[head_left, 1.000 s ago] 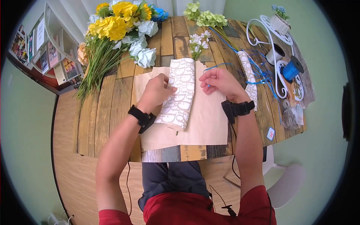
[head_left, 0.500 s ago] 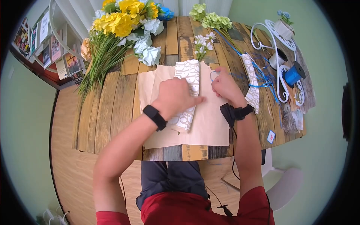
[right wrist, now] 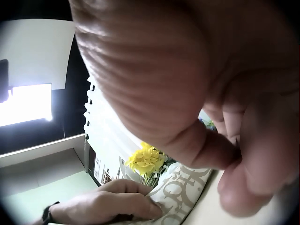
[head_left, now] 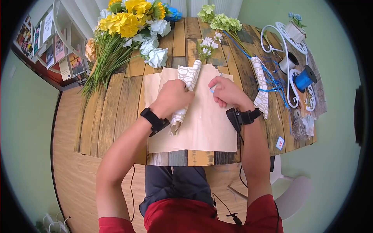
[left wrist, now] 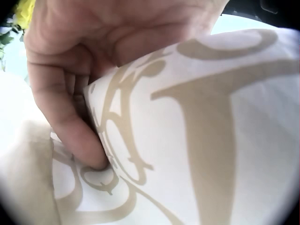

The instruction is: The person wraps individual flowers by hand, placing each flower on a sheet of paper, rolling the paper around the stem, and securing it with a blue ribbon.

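Observation:
A white paper roll point(head_left: 191, 73) with a tan letter pattern stands slanted over brown kraft paper sheets point(head_left: 215, 132). My left hand point(head_left: 172, 99) grips it about the middle, and its curled fingers point(left wrist: 89, 145) press into the patterned paper in the left wrist view. The near end of the roll shows a brown inner layer. To the right, my right hand point(head_left: 232, 93) pinches a thin blue ribbon point(head_left: 212, 89) between thumb and fingers, above the kraft sheets. Most of that ribbon is hidden by the hand.
White-flowered stems point(head_left: 208, 48) lie beyond the kraft sheets. A large bunch of yellow flowers point(head_left: 126, 23) fills the back left. On the right are a second patterned roll point(head_left: 261, 87), a blue ribbon spool point(head_left: 305, 79) and a white scrolled metal stand point(head_left: 287, 81).
My left hand first let its fingers spread over the patterned roll, then gripped it and turned it from lying broad and flat to a narrower slant. The right hand keeps the ribbon, its fingers now lower.

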`<action>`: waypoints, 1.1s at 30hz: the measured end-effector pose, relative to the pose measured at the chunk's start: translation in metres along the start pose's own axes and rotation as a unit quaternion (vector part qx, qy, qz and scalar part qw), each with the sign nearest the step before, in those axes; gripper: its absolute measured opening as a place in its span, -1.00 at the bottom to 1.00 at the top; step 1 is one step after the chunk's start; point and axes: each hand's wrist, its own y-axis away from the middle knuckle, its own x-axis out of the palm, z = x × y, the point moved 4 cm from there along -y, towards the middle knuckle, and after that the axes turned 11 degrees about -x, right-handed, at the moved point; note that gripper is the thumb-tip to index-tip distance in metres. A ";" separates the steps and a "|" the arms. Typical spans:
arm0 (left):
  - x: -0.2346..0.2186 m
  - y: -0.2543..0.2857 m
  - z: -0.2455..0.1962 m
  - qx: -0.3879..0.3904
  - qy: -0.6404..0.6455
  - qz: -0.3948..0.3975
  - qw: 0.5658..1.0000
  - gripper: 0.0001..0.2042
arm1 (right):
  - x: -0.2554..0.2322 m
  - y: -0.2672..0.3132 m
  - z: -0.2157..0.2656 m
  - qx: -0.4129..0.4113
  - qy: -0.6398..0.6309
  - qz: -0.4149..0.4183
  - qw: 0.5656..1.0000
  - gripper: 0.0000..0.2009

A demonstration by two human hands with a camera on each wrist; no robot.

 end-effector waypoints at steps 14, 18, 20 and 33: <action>-0.005 0.015 -0.009 0.030 0.100 -0.047 0.993 -0.68 | 0.031 0.001 0.005 -0.016 -0.146 0.231 0.962 -0.77; -0.003 0.024 -0.024 0.068 0.081 -0.048 0.993 -0.73 | 0.031 -0.003 -0.002 -0.012 -0.290 0.262 0.920 -0.72; 0.001 0.032 -0.033 0.136 0.020 -0.119 0.983 -0.76 | 0.033 -0.005 0.001 0.042 -0.465 0.187 0.864 -0.73; 0.001 0.064 -0.044 0.233 0.031 -0.137 0.962 -0.71 | -0.011 0.000 0.012 -0.121 -0.411 -0.020 0.903 -0.63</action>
